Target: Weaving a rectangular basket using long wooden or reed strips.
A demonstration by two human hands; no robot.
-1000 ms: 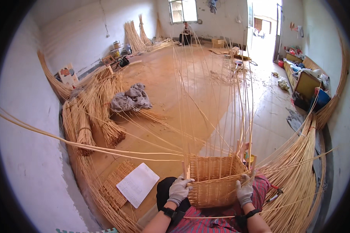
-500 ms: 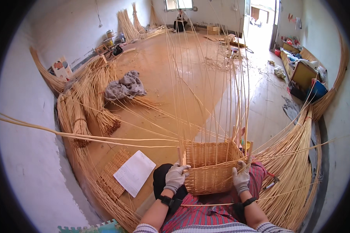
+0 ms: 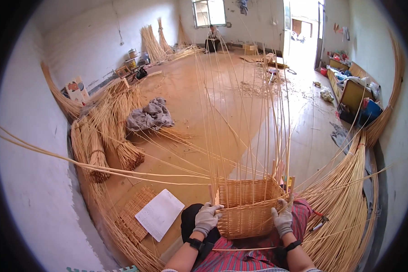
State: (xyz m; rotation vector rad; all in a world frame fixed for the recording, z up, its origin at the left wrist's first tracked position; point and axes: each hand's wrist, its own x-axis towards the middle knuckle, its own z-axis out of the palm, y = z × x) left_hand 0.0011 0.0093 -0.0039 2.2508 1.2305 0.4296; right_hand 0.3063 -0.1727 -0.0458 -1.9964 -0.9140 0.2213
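Note:
A half-woven wicker basket (image 3: 245, 223) rests on my lap, its long upright rods (image 3: 240, 118) rising from the walls. My left hand (image 3: 207, 218), in a pale work glove, is closed on the basket's near left corner. At the near right corner my right hand (image 3: 283, 218), gloved too, grips the basket with its thumb along the wall. Wooden corner posts stick up beside both hands. Long loose rods (image 3: 99, 170) run out from the basket's left side, and others stretch off to the right. Most of the fingers are hidden behind the weave.
Bundles of willow rods lie on the left (image 3: 97, 156) and right (image 3: 344, 199). A sheet of paper (image 3: 159, 215) covers part of a flat woven panel (image 3: 131, 215). Grey cloth (image 3: 150, 114) sits on the left bundles. Another person (image 3: 212, 38) sits by the far wall.
The view has tipped up slightly, so the whole scene sits lower in the picture. Both hands keep their hold on the basket's corners.

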